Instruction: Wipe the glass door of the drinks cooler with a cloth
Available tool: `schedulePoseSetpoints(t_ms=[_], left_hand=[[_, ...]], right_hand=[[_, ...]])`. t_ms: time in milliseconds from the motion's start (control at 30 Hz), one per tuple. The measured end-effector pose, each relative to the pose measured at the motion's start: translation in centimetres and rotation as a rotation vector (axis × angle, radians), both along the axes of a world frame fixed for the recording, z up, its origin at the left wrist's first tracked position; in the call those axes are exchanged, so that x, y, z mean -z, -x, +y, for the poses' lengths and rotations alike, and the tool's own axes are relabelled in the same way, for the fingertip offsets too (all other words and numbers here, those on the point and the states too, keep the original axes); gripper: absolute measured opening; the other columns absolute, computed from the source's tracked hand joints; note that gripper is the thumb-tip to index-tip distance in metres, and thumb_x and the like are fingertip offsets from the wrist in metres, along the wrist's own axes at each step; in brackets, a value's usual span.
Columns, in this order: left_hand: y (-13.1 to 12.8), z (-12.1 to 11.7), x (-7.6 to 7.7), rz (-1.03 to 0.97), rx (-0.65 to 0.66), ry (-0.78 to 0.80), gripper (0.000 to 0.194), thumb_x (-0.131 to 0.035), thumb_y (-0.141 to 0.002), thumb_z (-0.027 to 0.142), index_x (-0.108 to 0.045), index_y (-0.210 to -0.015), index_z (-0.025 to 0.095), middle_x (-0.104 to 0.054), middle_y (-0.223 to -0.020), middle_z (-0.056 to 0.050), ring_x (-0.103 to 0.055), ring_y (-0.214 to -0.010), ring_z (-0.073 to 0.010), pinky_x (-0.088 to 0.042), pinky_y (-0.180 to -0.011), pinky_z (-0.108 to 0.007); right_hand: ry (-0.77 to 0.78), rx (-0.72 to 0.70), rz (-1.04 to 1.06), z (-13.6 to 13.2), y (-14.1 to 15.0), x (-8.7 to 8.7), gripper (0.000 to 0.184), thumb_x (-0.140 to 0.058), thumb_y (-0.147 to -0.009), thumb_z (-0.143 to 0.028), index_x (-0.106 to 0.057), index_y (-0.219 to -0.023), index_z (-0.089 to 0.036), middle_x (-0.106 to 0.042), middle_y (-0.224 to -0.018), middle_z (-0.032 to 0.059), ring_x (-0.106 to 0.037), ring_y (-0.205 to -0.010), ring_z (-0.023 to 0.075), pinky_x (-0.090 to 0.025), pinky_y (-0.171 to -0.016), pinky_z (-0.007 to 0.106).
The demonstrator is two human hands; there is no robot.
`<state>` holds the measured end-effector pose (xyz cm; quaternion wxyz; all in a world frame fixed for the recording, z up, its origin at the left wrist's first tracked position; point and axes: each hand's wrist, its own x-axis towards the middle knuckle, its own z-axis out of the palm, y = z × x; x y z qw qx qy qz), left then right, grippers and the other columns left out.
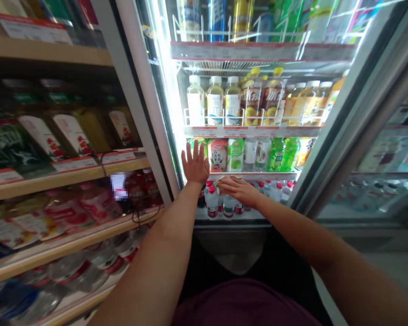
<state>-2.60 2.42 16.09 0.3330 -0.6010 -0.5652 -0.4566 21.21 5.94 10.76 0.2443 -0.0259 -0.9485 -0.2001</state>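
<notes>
Head view: a lit drinks cooler (231,223) stands ahead, and both of the person's hands extend toward its lower part. The left hand (196,168) is raised, fingers spread wide, with no object seen in its grasp; it appears in front of the left end of a bottle shelf (275,174). Contact with that shelf cannot be confirmed. The right hand (243,191) is just to the right, back upward, fingers extended and close together over a small tan item (221,183). Whether the fingers grip this item or merely cover it cannot be told. The item lies near the shelf's front edge, above red-capped bottles (211,202) at the cooler's bottom.

The shelf carries a pink-labelled bottle (218,156), with green bottles (277,155) farther right. One level up are white-capped bottles (215,102) at left, yellow-capped bottles (252,97) centrally and orange drinks (309,104) at right. Wooden-edged shelving (68,170) to the left holds further bottles, partly blurred.
</notes>
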Motion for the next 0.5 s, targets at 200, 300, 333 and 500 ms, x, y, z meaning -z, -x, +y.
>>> schedulePoseSetpoints(t_ms=[200, 300, 333, 500], left_hand=[[0.1, 0.1, 0.1, -0.018, 0.005, 0.009, 0.059, -0.041, -0.099, 0.033, -0.046, -0.155, 0.014, -0.033, -0.166, -0.014, 0.001, -0.16, -0.0259, -0.001, -0.131, -0.057], [0.2, 0.2, 0.0, -0.022, 0.008, 0.015, 0.059, -0.042, -0.099, 0.033, -0.045, -0.155, 0.015, -0.033, -0.166, -0.013, 0.003, -0.159, -0.0247, 0.002, -0.131, -0.054], [0.1, 0.2, 0.0, -0.025, 0.009, 0.02, 0.06, -0.043, -0.099, 0.033, -0.044, -0.156, 0.015, -0.032, -0.167, -0.012, 0.003, -0.159, -0.0245, 0.003, -0.131, -0.053], [-0.1, -0.1, -0.2, -0.044, -0.007, 0.071, 0.061, -0.044, -0.099, 0.031, -0.042, -0.157, 0.013, -0.027, -0.169, -0.013, 0.004, -0.16, -0.0264, 0.006, -0.13, -0.054]], right_hand=[[-0.005, 0.062, 0.122, 0.5, -1.2, -5.2, 0.053, -0.048, -0.099, -0.007, -0.055, -0.149, -0.026, -0.045, -0.16, 0.0013, -0.029, -0.156, 0.019, -0.027, -0.13, 0.049], [-0.021, 0.216, 0.405, 0.7, -1.4, -8.3, 0.052, -0.043, -0.102, -0.009, -0.052, -0.151, -0.025, -0.042, -0.162, 0.0013, -0.018, -0.159, 0.019, -0.021, -0.132, 0.05], [-0.026, 0.255, 0.476, 0.8, -1.5, -8.7, 0.051, -0.042, -0.103, -0.01, -0.052, -0.151, -0.024, -0.042, -0.162, 0.0019, -0.017, -0.159, 0.0191, -0.02, -0.132, 0.049], [-0.056, 0.181, 0.393, 1.1, -1.4, -5.8, 0.053, -0.045, -0.1, -0.006, -0.055, -0.149, -0.023, -0.047, -0.159, 0.0035, -0.022, -0.158, 0.0207, -0.023, -0.131, 0.049]])
